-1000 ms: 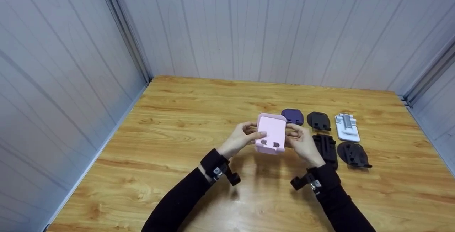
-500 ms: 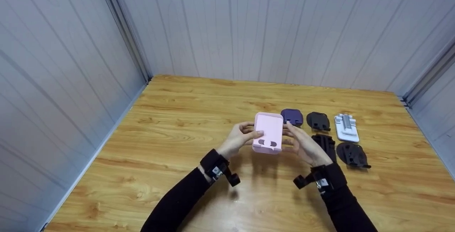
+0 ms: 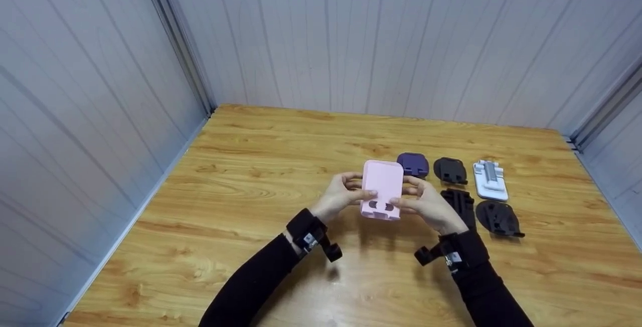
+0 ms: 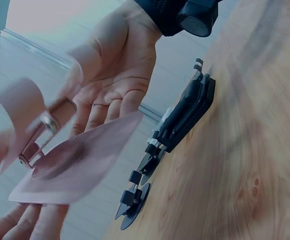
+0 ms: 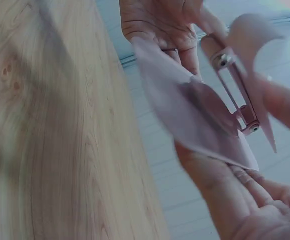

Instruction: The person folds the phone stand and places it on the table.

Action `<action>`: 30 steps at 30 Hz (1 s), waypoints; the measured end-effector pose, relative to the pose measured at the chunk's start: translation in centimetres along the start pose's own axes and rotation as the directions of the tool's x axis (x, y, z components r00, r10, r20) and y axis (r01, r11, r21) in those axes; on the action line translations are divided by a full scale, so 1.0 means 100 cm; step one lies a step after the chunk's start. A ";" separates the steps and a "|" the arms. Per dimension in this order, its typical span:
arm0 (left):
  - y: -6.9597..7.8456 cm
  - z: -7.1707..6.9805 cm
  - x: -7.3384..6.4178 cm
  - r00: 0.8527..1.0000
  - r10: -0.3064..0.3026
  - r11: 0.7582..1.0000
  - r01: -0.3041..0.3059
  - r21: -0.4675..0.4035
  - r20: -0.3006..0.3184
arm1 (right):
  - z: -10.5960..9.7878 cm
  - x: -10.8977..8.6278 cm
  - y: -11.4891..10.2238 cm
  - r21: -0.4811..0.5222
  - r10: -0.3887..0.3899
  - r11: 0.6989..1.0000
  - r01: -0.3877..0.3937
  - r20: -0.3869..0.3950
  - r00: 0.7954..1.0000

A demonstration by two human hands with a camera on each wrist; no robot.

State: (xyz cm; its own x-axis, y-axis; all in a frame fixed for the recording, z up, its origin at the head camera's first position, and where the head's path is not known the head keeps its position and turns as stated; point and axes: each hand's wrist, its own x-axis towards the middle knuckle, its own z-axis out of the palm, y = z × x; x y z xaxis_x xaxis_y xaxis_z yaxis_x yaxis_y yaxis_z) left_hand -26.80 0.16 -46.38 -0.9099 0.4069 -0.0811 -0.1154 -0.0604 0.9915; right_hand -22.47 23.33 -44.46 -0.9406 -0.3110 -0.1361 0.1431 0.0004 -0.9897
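A pink folding phone stand (image 3: 382, 179) is held up above the table between both hands. My left hand (image 3: 337, 197) grips its left side, thumb on the front plate and fingers behind. My right hand (image 3: 432, 205) grips the right side, its thumb low on the front near two dark cut-outs. In the left wrist view the stand's flat base (image 4: 97, 167) and its cradle plate (image 4: 22, 102) are spread apart, joined by a hinged arm. The right wrist view shows the same hinged arm (image 5: 230, 82) between the plates. Some fingers are hidden behind the stand.
Several other folded stands lie on the wooden table (image 3: 241, 181) at the right: a purple one (image 3: 413, 164), a dark grey one (image 3: 450, 170), a white one (image 3: 490, 181), a black one (image 3: 459, 206) and a round-based black one (image 3: 498, 217). Pale panel walls enclose the table.
Half a second ago my right hand's fingers were extended at the stand's side; now its thumb presses the front. The stand has shifted slightly right. My left hand keeps its grip.
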 end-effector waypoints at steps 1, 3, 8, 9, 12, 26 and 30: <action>0.000 0.001 0.000 1.000 0.001 1.000 -0.001 -0.002 -0.001 | 0.000 0.000 0.000 0.005 -0.005 1.000 0.005 -0.007 1.000; 0.001 0.001 -0.001 1.000 0.002 1.000 -0.002 -0.008 -0.003 | 0.000 0.000 0.001 0.008 -0.010 1.000 0.010 -0.016 1.000; 0.001 0.002 -0.001 1.000 0.006 1.000 -0.006 -0.025 -0.001 | -0.001 0.000 0.000 0.003 -0.004 1.000 0.004 -0.019 1.000; 0.001 0.002 -0.002 1.000 0.011 1.000 -0.011 -0.027 0.001 | -0.002 0.000 0.000 -0.007 -0.003 1.000 0.003 -0.014 1.000; 0.001 0.003 -0.004 1.000 0.026 0.999 -0.026 -0.031 0.004 | -0.003 0.000 0.000 -0.039 0.003 0.999 -0.004 -0.012 1.000; -0.002 0.003 -0.004 0.999 0.050 0.999 -0.050 0.005 0.004 | -0.006 -0.001 0.001 -0.071 -0.014 0.997 0.016 0.028 1.000; -0.001 0.003 -0.004 0.999 0.040 0.999 -0.040 0.006 0.009 | -0.006 0.000 0.003 -0.040 -0.018 0.999 0.020 0.037 0.999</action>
State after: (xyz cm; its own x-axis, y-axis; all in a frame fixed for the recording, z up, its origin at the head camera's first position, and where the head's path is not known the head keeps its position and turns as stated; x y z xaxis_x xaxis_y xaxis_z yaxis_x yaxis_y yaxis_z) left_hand -26.35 0.24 -46.38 -0.9099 0.4127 -0.0406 -0.0768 -0.0715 0.9945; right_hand -22.59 23.90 -44.74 -0.9309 -0.3461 -0.1163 0.1120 0.0325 -0.9932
